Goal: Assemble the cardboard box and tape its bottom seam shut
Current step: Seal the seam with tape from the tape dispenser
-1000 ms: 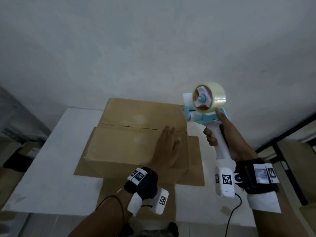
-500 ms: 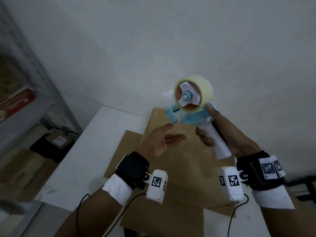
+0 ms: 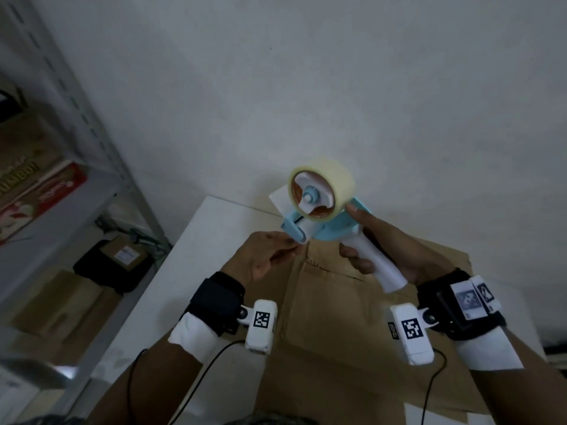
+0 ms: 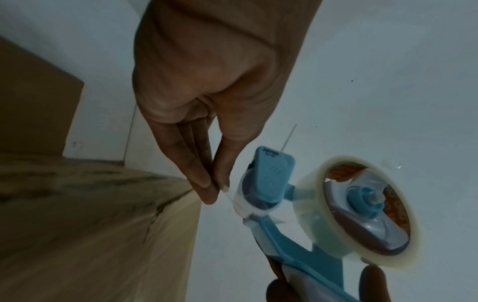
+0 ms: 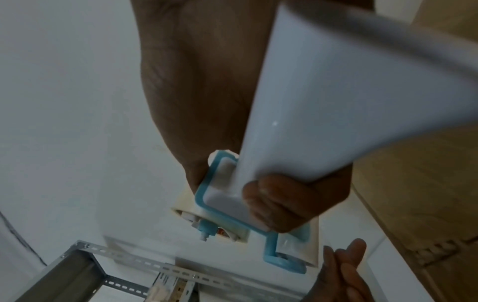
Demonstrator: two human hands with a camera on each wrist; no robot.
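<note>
Flat on the white table point(image 3: 196, 246): the cardboard box point(image 3: 337, 317), brown, its bottom flaps folded together, the centre seam point(image 3: 331, 266) showing as a dark, slightly ragged line with no tape visible on it. Seen again at the left of the left wrist view point(image 4: 90, 235) and at the right edge of the right wrist view point(image 5: 426, 183).

Held in the air above the box's far end: a tape dispenser point(image 3: 325, 228), pale blue frame, white handle, a roll of clear tape point(image 3: 322, 191) on its hub. Wrapped round the white handle point(image 5: 336, 102): the right hand point(image 3: 395, 250), fingers curled, thumb reaching up to the rim of the roll. Raised to the dispenser's front end: the left hand point(image 3: 264, 256), thumb and fingertips point(image 4: 207, 183) pressed together just beside the blue front piece point(image 4: 271, 175), with a thin clear strip of tape running from the pinch to the roller.

On both wrists: black straps, white bands and small white camera units with printed square markers, dark cables trailing down.

Behind the table: a plain, pale, dimly lit wall. To the left: a grey metal shelving rack point(image 3: 92, 127) with perforated uprights, holding printed cartons point(image 3: 33, 191). Below it on the floor: more brown boxes and a black bag point(image 3: 113, 265) with a labelled parcel on top.
</note>
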